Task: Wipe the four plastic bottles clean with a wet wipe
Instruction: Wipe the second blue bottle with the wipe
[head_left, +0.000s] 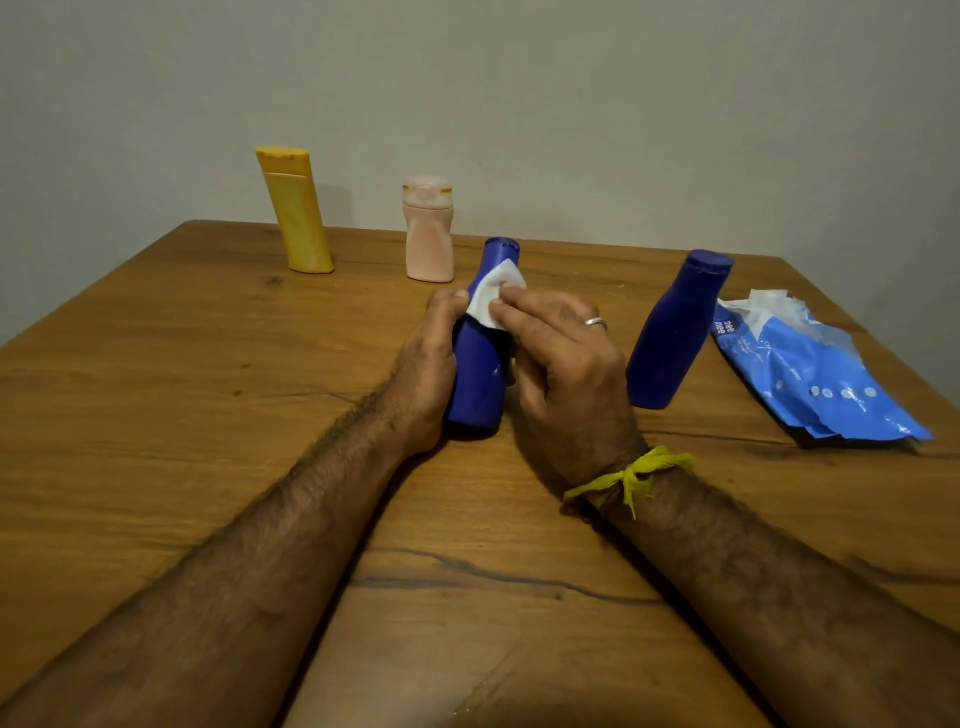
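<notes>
I see left hand (426, 364) gripping blue bottle (480, 364) | right hand (561, 358) fingers pressing wipe (493, 299) on its neck, thumb probably behind.

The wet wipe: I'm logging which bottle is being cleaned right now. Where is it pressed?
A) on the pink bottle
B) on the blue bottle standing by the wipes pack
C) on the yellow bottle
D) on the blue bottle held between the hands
D: the right hand presses the wet wipe against the upper part of the blue bottle that the left hand grips.
</notes>
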